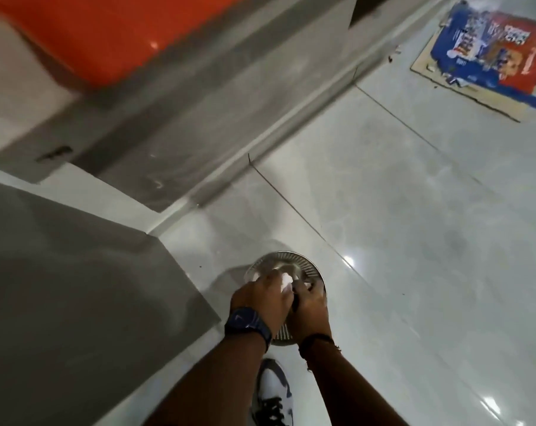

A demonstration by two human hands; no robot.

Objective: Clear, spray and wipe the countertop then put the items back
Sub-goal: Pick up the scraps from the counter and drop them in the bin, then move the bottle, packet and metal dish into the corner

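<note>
While bent over the tiled floor (pixel 414 210), both hands low above a round ribbed metal bin (pixel 309 269). Left hand (pixel 260 298), fingers curled shut on a white crumpled tissue (pixel 286 282). Right hand (pixel 309 312) touching it, grip hard to tell. Watch (pixel 245 322) on left wrist; grey surface (pixel 61 272) to the left; torn cardboard box (pixel 488 53) well apart.

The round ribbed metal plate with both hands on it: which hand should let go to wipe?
Probably the left hand: white crumpled paper shows at its fingers, above the round ribbed metal plate. The right hand grips the plate's near side, so it can hold.
</note>
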